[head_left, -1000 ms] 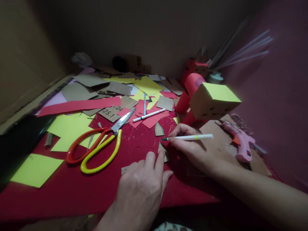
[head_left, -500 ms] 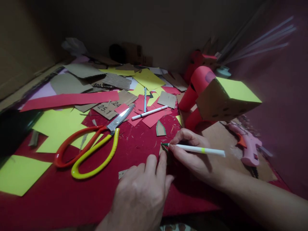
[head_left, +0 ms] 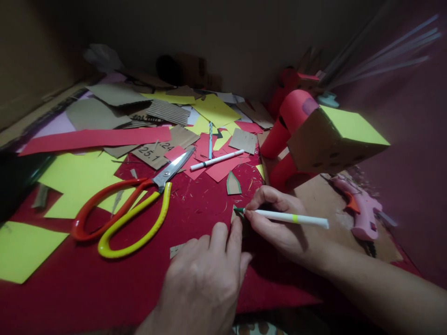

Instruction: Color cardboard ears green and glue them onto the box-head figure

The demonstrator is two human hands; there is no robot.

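Note:
My right hand [head_left: 279, 221] pinches a white felt-tip marker [head_left: 293, 217] with a yellow-green band. Its green tip touches the upper edge of a small cardboard piece [head_left: 234, 214] on the red tabletop. The fingers of my left hand [head_left: 209, 270] hold that piece down and cover most of it. Just above lies a pointed cardboard cutout [head_left: 233, 186] with a green-coloured border. To the left, scissors [head_left: 163, 177] with one red and one yellow handle lie with their blades together. Another cardboard scrap [head_left: 175, 250] shows partly beside my left hand.
A red model with a cardboard box [head_left: 314, 144] stands at right, near a pink glue gun [head_left: 365, 211]. Paper and cardboard scraps [head_left: 150, 151] cover the back and left. A white pen [head_left: 218, 159] and a patterned blue stick [head_left: 210, 142] lie among them.
The view has shifted slightly, so the scissors and scraps sit a little farther left and the box a little farther right. Both hands keep nearly the same pose, marker tip on the cardboard.

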